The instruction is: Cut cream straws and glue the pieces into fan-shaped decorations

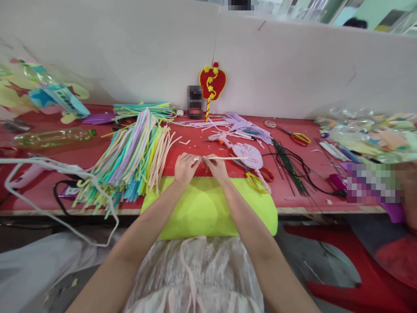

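Note:
Pinched between my two hands is a pale cream-pink pipe cleaner (230, 158), stretched level above the red tabletop, with its long end sticking out to the right. The fingers of my left hand (185, 168) are closed on its left part. My right hand (215, 166) grips it right alongside, fingertips nearly meeting the left ones. Below my wrists lies a bright yellow-green sheet (208, 208), hanging over the table's front edge. Just right of my hands sits a flat lilac disc (247, 155) with a braided tail, partly over yellow-and-red-handled scissors (257, 181).
A large bundle of coloured pipe cleaners (127, 156) lies left. Behind are a pink glue gun (221, 138), lilac pipe cleaners (244, 126) and a red fan-shaped craft (212, 82). Dark green stems (288, 165), a black cable and more scissors (299, 138) lie right. Another person is at far right.

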A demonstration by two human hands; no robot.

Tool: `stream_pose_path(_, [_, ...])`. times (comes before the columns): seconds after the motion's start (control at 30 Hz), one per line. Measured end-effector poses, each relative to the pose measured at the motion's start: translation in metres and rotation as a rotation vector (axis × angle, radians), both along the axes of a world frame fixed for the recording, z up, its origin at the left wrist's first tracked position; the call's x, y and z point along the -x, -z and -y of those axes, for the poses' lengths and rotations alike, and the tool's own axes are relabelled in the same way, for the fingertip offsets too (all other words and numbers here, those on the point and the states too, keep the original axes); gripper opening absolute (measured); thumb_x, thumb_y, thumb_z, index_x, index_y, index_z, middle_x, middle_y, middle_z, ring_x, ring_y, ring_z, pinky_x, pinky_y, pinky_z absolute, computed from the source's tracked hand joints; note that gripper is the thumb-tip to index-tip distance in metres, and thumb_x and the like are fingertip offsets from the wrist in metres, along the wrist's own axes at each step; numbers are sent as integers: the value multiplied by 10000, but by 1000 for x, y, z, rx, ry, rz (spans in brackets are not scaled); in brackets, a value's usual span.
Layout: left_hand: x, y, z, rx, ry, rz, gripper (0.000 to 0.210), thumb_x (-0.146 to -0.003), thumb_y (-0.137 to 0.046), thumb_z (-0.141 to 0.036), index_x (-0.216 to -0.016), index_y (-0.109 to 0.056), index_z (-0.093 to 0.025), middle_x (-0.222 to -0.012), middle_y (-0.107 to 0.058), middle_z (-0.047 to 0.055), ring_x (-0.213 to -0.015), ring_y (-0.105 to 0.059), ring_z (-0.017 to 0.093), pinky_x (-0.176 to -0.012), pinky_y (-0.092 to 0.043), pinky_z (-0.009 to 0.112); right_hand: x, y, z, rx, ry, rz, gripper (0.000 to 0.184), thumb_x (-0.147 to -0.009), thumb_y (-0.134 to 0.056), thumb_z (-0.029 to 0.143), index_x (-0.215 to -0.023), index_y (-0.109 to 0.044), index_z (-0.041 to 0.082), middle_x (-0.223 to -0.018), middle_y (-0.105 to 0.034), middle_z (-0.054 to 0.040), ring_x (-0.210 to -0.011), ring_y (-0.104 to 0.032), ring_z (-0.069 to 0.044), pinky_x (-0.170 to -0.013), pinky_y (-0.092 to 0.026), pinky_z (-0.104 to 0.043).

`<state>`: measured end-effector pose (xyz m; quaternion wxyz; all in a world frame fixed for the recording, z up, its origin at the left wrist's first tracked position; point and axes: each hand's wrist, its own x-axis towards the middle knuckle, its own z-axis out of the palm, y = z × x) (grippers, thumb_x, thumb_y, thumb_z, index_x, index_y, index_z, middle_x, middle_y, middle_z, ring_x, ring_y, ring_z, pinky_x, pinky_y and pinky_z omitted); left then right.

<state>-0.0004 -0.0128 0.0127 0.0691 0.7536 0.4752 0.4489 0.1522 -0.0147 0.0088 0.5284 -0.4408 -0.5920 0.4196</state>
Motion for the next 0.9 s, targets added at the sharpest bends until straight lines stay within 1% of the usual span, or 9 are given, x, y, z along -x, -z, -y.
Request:
stream_pose_path(0.13, [-1,-1,1,15,12,67,208,-852,-521,-346,-846,-683,-216,-848,-690,58,-836,-575,204,-833,-399,353,0,1,-2,29,-20,-46,372,-742,-587,557,-773,-656,193,-718,-614,-21,-603,-572,-135,-468,-481,-237])
stream_pose_path(0.3, [-2,-5,3,55,-10,199,198,-826,-553,-356,-828,-695,-217,-837,-687,50,-837,-575,192,-816,-422,329,-1,-3,0,44,-25,-148,343,-725,-617,526,-781,-669,191,-769,-643,-38,-683,-607,-158,-507,-523,-258])
stream_pose_path(0.47, [-1,-2,-2,266,9,497,206,-747,-630,-378,-819,-706,-200,-794,-687,31,-725,-596,150,-707,-454,270,0,-8,2,106,-30,-241,341,-712,-635,513,-823,-668,192,-824,-678,-48,-730,-629,-164,-582,-541,-274])
stream_pose_path(0.6, [-1,3,-9,377,99,692,240,-712,-652,-400,-769,-695,-171,-706,-670,24,-653,-589,136,-664,-466,265,0,-9,3,148,-55,-320,321,-695,-659,498,-791,-666,192,-807,-682,-38,-691,-617,-139,-603,-523,-264])
stream_pose_path(0.73, [-3,4,-11,406,203,764,236,-696,-666,-407,-740,-687,-175,-692,-654,10,-638,-575,122,-640,-469,254,0,-8,3,162,-87,-389,291,-704,-659,483,-789,-671,204,-811,-678,-27,-694,-602,-121,-615,-501,-244])
stream_pose_path(0.9, [-1,2,-11,435,189,766,247,-659,-700,-398,-768,-697,-176,-751,-681,26,-677,-600,135,-659,-485,262,0,-8,2,197,-54,-357,338,-660,-685,511,-768,-664,191,-777,-678,-32,-660,-597,-127,-607,-503,-258])
